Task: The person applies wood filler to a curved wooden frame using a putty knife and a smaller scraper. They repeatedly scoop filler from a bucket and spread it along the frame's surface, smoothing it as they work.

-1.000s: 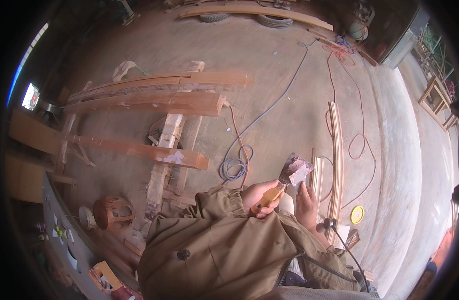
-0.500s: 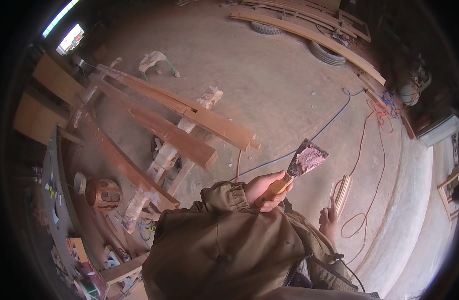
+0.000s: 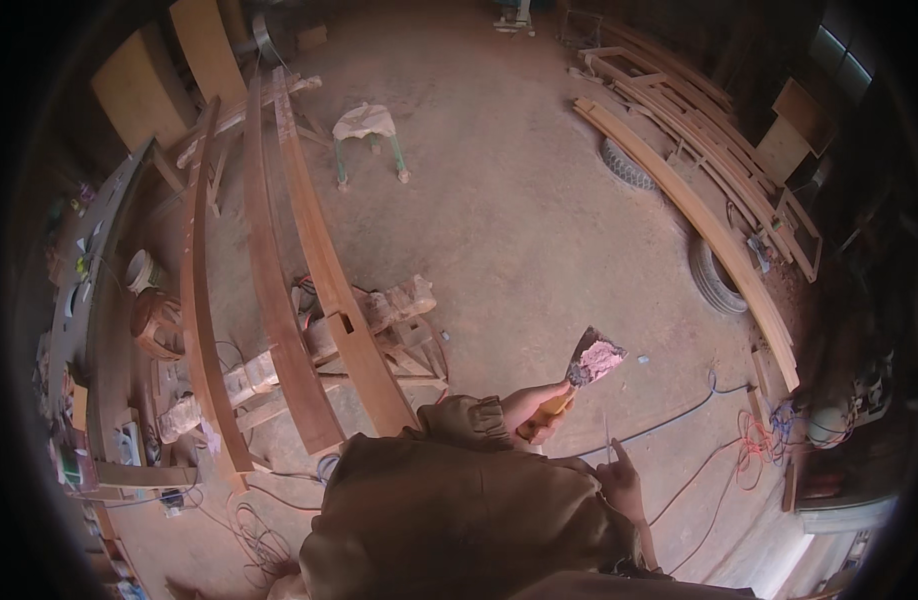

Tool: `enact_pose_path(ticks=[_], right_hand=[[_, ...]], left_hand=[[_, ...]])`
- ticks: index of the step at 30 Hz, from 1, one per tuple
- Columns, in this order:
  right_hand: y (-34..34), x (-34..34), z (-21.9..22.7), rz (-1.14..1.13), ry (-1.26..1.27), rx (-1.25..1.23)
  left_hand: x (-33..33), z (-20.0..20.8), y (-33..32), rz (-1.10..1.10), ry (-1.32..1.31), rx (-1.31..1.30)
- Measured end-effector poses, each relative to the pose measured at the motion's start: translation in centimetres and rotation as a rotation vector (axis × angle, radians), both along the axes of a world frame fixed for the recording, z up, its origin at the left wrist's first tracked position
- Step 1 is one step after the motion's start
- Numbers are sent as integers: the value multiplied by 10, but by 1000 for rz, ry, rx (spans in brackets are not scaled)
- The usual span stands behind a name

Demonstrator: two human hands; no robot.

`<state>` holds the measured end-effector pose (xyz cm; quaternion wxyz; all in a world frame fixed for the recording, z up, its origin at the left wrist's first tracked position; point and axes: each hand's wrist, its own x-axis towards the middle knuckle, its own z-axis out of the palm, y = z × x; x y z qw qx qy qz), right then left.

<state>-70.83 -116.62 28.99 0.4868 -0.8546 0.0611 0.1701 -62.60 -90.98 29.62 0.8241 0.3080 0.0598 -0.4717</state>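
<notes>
My left hand (image 3: 535,412) is closed around the yellowish handle of a putty knife (image 3: 584,372). Its broad dark blade carries a lump of pink putty (image 3: 601,359) and is tilted up, away from me. To the right and a little nearer, my right hand (image 3: 622,482) has its index finger stretched upward along a thin, pale, blade-like tool (image 3: 608,440), seen nearly edge-on. The other fingers are curled in, and the tool's lower end is hidden by them. Both hands are in the air in front of my brown jacket, apart from each other.
Long reddish wooden beams (image 3: 329,290), one with a cut mortise, rest on a rough trestle (image 3: 404,300) at left. Beyond stands a small green-legged stool (image 3: 366,125). At right, a long plank (image 3: 694,230) lies over tyres (image 3: 716,275). Hoses and cords (image 3: 749,445) cross the floor.
My view has swung, so the beams now run away from me on the left and the plank with tyres sits lower at right. Both hands have kept their tools.
</notes>
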Motion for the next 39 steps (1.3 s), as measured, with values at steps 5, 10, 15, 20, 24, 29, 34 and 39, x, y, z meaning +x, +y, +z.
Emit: enact_pose_path(ticks=[5,10,15,20,24,29,34,39], right_hand=[[-39,135,22,-354,164,289],[-81,268,-27,-635,278,481],[-80,432,-71,-517,320,555],[-19,625,-81,-349,384,608],[76,735,-65,14,411,576],[218,814,-71,332,484,554],[336,860,-119,404,615,514],[457,922,-129,276,790,482]], left_hand=[[129,35,-40,30,-115,-32],[230,48,-33,167,-227,42],[301,24,17,602,-153,67],[364,23,59,1020,-28,101],[403,27,89,1288,63,235],[450,1,151,1552,87,234],[511,-42,267,1694,78,182],[550,-41,381,1811,248,204]])
